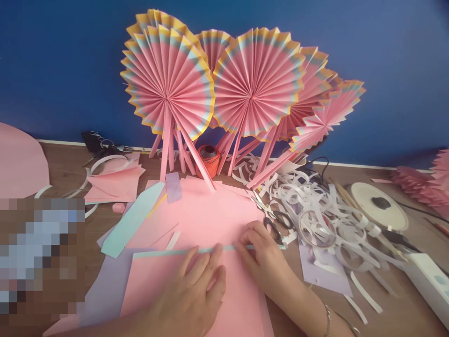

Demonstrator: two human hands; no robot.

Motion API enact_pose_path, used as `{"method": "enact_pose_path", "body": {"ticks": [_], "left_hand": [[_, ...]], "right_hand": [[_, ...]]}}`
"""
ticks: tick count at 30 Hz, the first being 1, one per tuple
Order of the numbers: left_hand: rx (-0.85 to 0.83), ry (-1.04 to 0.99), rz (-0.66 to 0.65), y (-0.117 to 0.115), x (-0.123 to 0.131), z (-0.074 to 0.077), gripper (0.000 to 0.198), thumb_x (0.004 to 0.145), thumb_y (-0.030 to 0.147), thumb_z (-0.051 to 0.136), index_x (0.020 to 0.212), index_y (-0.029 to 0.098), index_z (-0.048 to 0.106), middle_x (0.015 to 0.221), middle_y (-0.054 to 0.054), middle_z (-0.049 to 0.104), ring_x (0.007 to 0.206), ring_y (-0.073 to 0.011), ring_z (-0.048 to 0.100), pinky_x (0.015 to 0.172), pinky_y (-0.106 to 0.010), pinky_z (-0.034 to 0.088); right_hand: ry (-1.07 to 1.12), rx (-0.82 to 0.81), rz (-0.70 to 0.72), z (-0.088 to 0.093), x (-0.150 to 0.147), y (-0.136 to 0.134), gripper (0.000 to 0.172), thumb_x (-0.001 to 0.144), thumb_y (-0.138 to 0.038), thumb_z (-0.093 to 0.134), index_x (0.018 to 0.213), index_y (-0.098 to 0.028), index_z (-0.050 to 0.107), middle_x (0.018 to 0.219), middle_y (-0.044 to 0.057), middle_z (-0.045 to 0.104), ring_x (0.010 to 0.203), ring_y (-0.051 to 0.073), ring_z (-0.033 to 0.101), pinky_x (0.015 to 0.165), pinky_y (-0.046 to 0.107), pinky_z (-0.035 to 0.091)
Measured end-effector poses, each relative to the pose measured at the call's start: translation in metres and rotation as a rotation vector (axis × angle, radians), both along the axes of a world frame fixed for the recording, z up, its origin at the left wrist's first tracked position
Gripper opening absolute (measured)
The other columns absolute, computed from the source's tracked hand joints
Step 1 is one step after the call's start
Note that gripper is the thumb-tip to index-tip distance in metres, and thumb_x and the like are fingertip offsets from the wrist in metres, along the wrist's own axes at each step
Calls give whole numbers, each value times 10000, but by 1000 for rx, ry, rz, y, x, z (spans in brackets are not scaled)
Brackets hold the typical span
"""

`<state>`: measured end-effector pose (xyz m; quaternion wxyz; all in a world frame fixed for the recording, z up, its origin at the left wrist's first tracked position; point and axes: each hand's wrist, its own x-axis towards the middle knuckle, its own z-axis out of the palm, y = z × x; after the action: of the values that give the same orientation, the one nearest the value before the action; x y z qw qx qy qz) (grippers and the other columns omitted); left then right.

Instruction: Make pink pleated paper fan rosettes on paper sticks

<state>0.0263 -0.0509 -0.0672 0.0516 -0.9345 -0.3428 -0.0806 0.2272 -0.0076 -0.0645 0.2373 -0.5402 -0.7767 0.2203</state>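
A pink paper sheet (242, 299) lies before me, with a thin light-blue paper strip (157, 253) along its far edge. My left hand (196, 290) rests on the sheet, fingers spread and bent, their tips at the strip. At the strip's right part, my right hand (261, 250) has thumb and fingers pinched together on it; the strip's end sticks out past the hand. More pink sheets (206, 210) lie just beyond. Under the left side of the sheet a lilac paper (105, 290) shows. Part of the strip is hidden by my fingers.
Pleated pink paper fans (252, 93) on pink sticks stand against the blue wall. Black-handled scissors (273, 224) lie near my right hand, beside a heap of white paper strips (315, 215). A light-blue paper piece (133, 220) lies left, and a white power strip (428, 281) right.
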Motion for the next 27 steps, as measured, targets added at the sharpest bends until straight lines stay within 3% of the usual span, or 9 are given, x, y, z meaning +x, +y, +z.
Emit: {"method": "enact_pose_path", "body": {"ticks": [12, 19, 23, 27], "left_hand": [[17, -8, 6, -2, -1, -7, 372, 925, 396, 397, 1162, 153, 550, 1314, -160, 560, 1078, -280, 534, 975, -469, 222], [25, -63, 76, -3, -1, -3, 347, 897, 415, 443, 1132, 192, 568, 1335, -143, 537, 1048, -284, 507, 893, -420, 295], [5, -102, 79, -4, -1, -3, 340, 885, 410, 471, 1122, 192, 582, 1345, -150, 525, 1051, -292, 498, 850, -404, 336], [-25, -180, 80, -2, -5, -4, 330, 876, 313, 492, 1173, 185, 554, 1405, -145, 461, 1078, -282, 500, 876, -396, 372]], "right_hand": [[-12, -13, -24, 0, 0, -2, 197, 861, -97, 464, 702, -204, 418, 809, 35, 461, 734, 178, 472, 663, 317, 410], [82, -219, -19, 12, 5, 3, 201, 902, -147, 409, 726, -194, 497, 859, 39, 500, 780, 167, 499, 727, 319, 431], [112, -293, -24, 16, 6, 4, 121, 834, -122, 492, 748, -188, 547, 891, 37, 514, 822, 167, 517, 732, 303, 439], [140, -284, -38, 19, 3, 3, 167, 760, -40, 504, 691, -189, 532, 854, 16, 517, 786, 145, 522, 704, 275, 435]]}}
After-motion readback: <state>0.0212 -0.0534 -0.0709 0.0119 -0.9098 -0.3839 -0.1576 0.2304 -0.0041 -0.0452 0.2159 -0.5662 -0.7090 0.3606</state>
